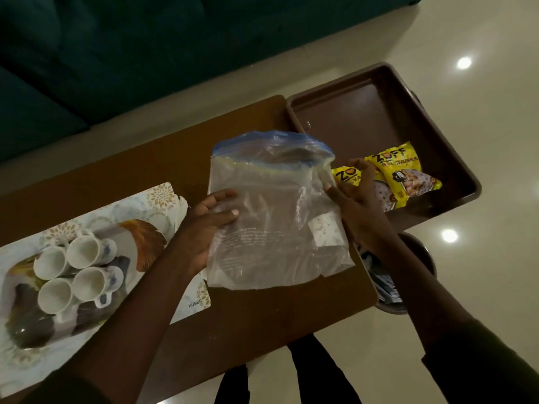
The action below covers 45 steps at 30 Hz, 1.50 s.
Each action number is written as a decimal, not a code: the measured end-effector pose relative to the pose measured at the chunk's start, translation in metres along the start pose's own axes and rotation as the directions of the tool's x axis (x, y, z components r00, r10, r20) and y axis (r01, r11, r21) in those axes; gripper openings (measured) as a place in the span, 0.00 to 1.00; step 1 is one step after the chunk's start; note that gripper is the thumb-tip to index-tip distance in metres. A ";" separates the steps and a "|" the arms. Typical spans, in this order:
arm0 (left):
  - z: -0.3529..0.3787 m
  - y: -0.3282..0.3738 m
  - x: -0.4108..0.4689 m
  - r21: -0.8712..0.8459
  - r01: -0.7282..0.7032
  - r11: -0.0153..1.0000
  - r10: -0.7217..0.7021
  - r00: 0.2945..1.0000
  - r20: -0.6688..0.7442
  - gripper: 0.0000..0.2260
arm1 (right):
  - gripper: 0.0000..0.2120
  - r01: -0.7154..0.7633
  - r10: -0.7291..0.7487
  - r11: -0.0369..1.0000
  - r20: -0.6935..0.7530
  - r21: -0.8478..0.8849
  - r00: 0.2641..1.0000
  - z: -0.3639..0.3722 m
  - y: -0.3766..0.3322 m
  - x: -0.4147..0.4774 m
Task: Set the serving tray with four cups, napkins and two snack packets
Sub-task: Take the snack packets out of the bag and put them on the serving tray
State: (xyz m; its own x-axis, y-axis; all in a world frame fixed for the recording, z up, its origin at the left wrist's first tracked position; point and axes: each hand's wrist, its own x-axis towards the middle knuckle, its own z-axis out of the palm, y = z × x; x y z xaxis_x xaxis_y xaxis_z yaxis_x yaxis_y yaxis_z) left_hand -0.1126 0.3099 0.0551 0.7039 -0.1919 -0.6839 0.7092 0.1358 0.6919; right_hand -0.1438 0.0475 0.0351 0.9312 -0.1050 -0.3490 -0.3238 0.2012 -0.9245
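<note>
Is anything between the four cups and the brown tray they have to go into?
Yes. The clear zip bag, held up by the left hand and right hand, hangs over the table between the cups and the tray. Two snack packets fill the tray's near corner.

Location: home living room.
A dark green sofa [87, 53] stands beyond the low wooden table [248, 316], on a glossy tiled floor [481, 141].

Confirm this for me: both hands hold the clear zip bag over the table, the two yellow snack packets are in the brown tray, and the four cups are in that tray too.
Not quite. The head view shows the four white cups on the patterned mat at the table's left end, not in the brown tray. The rest stands: left hand and right hand hold the clear zip bag, and the yellow snack packets lie in the tray.
</note>
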 end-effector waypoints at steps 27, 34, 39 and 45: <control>-0.013 0.035 0.004 0.864 -0.273 0.423 0.527 0.850 0.010 0.09 | 0.14 0.106 -0.205 0.431 0.017 -0.896 0.979 -0.004 -0.038 0.005; -0.004 0.030 0.000 0.345 -0.226 0.911 0.234 0.972 0.020 0.03 | 0.09 0.031 -0.084 0.841 -0.074 -0.541 0.994 -0.002 -0.047 0.003; 0.016 0.015 -0.011 0.284 -0.037 0.958 -0.009 0.987 0.159 0.34 | 0.10 0.072 -0.247 0.704 -0.149 -0.707 0.957 0.023 -0.031 -0.003; 0.054 -0.002 -0.006 0.631 -0.053 0.774 0.138 0.987 -0.087 0.22 | 0.11 0.182 -0.454 0.544 -0.105 -0.819 0.885 0.045 -0.017 -0.018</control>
State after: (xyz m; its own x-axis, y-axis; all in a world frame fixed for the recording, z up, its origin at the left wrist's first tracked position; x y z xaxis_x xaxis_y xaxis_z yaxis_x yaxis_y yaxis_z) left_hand -0.1207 0.2581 0.0705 0.7958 -0.0862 -0.5993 0.4864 -0.4984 0.7176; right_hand -0.1474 0.0902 0.0645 0.9533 -0.2866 0.0953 -0.1436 -0.7078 -0.6917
